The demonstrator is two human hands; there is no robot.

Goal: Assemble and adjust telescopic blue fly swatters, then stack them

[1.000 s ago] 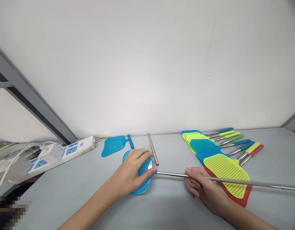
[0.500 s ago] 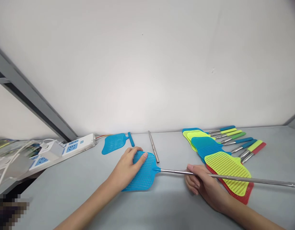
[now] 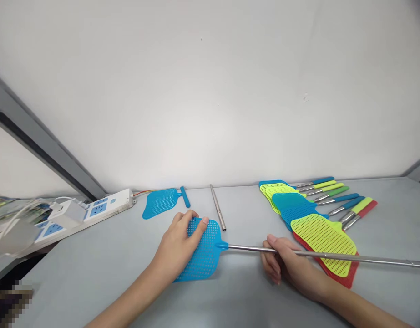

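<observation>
A blue fly swatter [image 3: 206, 257] with a long, extended metal rod lies across both hands, its far end running out of view on the right. My left hand [image 3: 175, 241] is closed on the mesh head, thumb on top. Under the rod, my right hand [image 3: 291, 266] has its fingers curled around the metal, with the thumb alongside. Beyond my left hand are a loose blue swatter head [image 3: 160, 203], a blue handle sleeve [image 3: 185, 197] and a short metal rod [image 3: 218, 208]. Several collapsed fly swatters overlap at the right, a yellow one [image 3: 324, 241] on top of a red one [image 3: 346, 279].
A white power strip [image 3: 123, 198] with plugs and cables runs along the left of the grey table [image 3: 93, 264]. Behind the table stands a white wall [image 3: 210, 100], with grey frame posts at both sides. Clutter sits at the far left.
The blue swatter's head has tilted slightly, its near edge a little lower. Both hands keep their hold, and the view has shifted a little.
</observation>
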